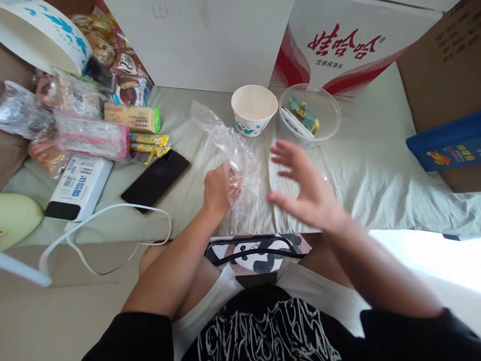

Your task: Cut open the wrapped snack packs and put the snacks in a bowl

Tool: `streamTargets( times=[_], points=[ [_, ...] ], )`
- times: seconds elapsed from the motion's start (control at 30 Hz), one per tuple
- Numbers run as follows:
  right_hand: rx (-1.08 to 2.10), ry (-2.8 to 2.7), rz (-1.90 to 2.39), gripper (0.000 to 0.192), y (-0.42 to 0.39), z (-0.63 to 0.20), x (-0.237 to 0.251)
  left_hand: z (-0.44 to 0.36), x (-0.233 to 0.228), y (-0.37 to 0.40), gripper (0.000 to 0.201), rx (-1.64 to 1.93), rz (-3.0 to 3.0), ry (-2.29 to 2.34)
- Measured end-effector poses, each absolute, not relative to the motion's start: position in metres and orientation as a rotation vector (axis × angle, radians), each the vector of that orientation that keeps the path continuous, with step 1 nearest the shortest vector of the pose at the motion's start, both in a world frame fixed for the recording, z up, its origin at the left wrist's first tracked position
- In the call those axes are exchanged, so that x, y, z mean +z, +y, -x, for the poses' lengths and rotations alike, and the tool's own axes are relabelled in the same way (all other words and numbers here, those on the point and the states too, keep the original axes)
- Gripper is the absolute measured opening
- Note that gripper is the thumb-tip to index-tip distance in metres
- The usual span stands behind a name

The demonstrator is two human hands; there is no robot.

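Left hand (218,189) clutches a clear plastic bag (244,155) mid-frame, right hand (306,190) is spread, empty; one sloppy bag tug could tip that paper bowl (254,111), upper center.

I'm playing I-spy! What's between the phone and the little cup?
In the head view: some cloth, then the clear bag in the left hand.

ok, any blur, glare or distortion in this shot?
Head view: right hand motion-blurred, fingers smeared; left hand sharper. Head view: bright highlights on the clear crinkled plastic bag; white area at lower right washed out. Head view: white tub with blue leaf print, top left, looks stretched, probably wide-angle distortion.
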State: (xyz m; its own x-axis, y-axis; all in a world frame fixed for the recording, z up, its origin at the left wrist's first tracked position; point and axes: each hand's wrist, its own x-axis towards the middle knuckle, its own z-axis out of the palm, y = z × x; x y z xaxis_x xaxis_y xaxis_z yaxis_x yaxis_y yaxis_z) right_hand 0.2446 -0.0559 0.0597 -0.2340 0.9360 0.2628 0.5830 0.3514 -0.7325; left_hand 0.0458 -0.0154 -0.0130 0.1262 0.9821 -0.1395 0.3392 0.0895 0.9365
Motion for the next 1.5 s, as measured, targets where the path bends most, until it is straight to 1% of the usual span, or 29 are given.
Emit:
streamTargets(
  times=[0.03,0.07,0.1,0.17,0.27,0.3,0.33,0.4,0.47,0.57,0.6,0.67,0.73,0.9,1.0,1.1,1.23,1.33,1.5],
  points=[
    [0.707,-1.890,1.311,0.091,-0.069,-0.229,0.049,-0.047,-0.008,-0.018,0.026,0.846,-1.486,1.448],
    [0.755,-1.821,1.330,0.097,-0.077,-0.217,0.037,-0.048,-0.003,-0.020,0.026,0.867,-1.552,1.521],
    [0.815,-1.713,1.355,0.096,-0.081,-0.209,0.026,-0.049,0.001,-0.022,0.026,0.885,-1.611,1.574],
    [0.996,-1.439,1.357,0.085,-0.079,-0.203,0.009,-0.051,0.005,-0.024,0.025,0.919,-1.664,1.592],
    [1.269,-0.976,1.296,0.048,-0.072,-0.210,0.001,-0.052,0.004,-0.024,0.018,0.975,-1.435,1.364],
    [1.327,-0.827,1.274,0.038,-0.071,-0.215,0.002,-0.051,0.003,-0.024,0.014,0.991,-1.316,1.260],
    [1.367,-0.687,1.253,0.035,-0.072,-0.219,0.004,-0.051,0.003,-0.023,0.012,1.006,-1.203,1.168],
    [1.402,-0.468,1.203,0.038,-0.074,-0.228,0.008,-0.049,0.003,-0.020,0.010,1.035,-1.035,1.060],
    [1.373,-0.358,1.162,0.038,-0.077,-0.237,0.009,-0.046,0.005,-0.018,0.008,1.053,-0.944,1.032],
    [1.262,-0.364,1.136,0.034,-0.079,-0.248,0.007,-0.041,0.008,-0.016,0.007,0.941,-0.880,1.017],
    [1.237,-0.387,1.143,0.034,-0.079,-0.251,0.007,-0.039,0.009,-0.015,0.010,0.868,-0.857,0.994],
    [1.229,-0.449,1.182,0.035,-0.079,-0.255,0.007,-0.038,0.010,-0.013,0.022,0.723,-0.786,0.944],
    [1.263,-0.520,1.226,0.037,-0.078,-0.258,0.008,-0.039,0.010,-0.012,0.032,0.653,-0.715,0.938],
    [1.274,-0.585,1.179,0.041,-0.070,-0.274,0.000,-0.049,0.009,-0.009,0.022,0.748,-0.774,1.119],
    [1.249,-0.603,1.107,0.046,-0.063,-0.295,-0.012,-0.048,0.009,-0.005,0.019,0.842,-0.792,1.136],
    [1.233,-0.657,1.080,0.050,-0.060,-0.313,-0.021,-0.042,0.009,-0.001,0.019,0.861,-0.785,1.143],
    [1.231,-0.679,1.135,0.054,-0.061,-0.321,-0.019,-0.036,0.009,0.005,0.015,0.867,-0.765,1.144],
    [1.331,-0.659,1.198,0.055,-0.062,-0.321,-0.012,-0.032,0.009,0.007,0.012,0.899,-0.724,1.119],
    [1.540,-0.640,1.290,0.067,-0.067,-0.319,0.000,-0.027,0.009,0.010,0.014,0.968,-0.735,0.947]
  ],
)
